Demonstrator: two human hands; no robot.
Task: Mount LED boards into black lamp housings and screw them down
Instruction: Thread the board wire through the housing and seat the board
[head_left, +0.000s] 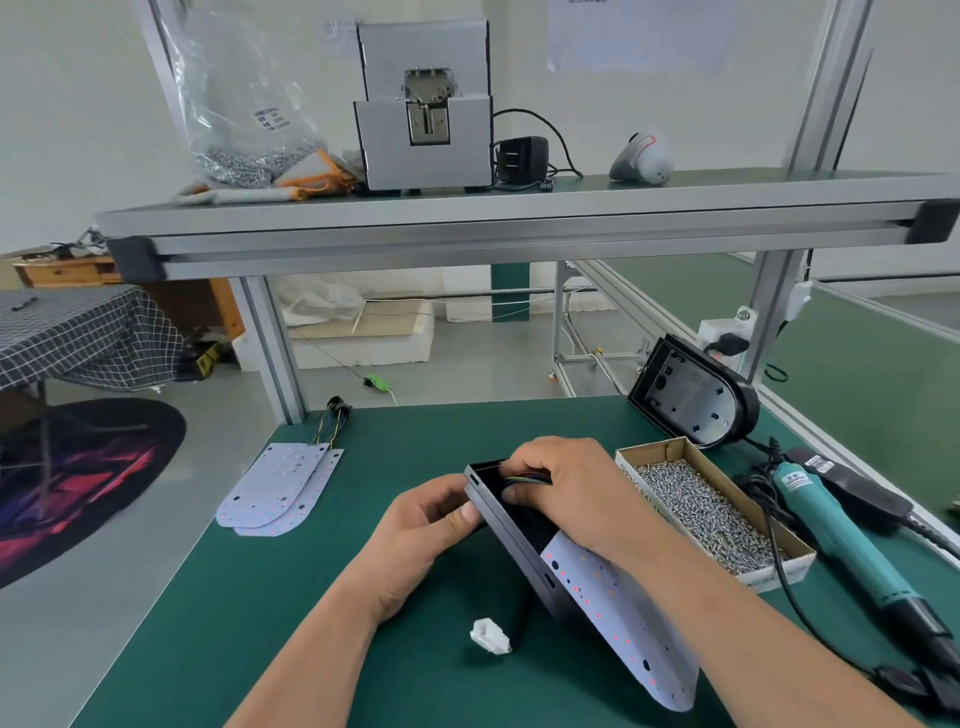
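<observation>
Head view; clock bearings taken from the held housing, 12 pointing away from the wearer.

- Black lamp housing (511, 538) at mid-bench over the green mat (311, 623), tipped up on its side, long axis running 11 to 5.
- LED board (623, 623) sits inside it, white face up with red dots. Its rounded end reaches out toward 5.
- Left hand (431, 525) at 9: thumb and curled fingers pinch the housing's side wall near the far corner.
- Right hand (566, 488) over the far end, at 12 to 1. Fingers curled down into the housing, closed on the coloured wires (524, 478). The fingertips themselves are hidden.
- White connector (491, 636) lies on the mat at 6, near the housing. A dark lead rises from it toward the housing.
- Spare LED boards (275, 488), stacked flat at 9 to 10, well apart, with wire tails at their far end.
- Cardboard screw box (654, 449) at 3, just beside the right wrist, full of small silver screws.
- Teal electric screwdriver (831, 535) lies beyond the box at 3 to 4.
- Second housing (691, 397) at 1 to 2, propped up with its open side facing the wearer.
- Screw feeder (423, 104) on the upper shelf at 12, with a clear bag of screws (249, 104) to its left.
</observation>
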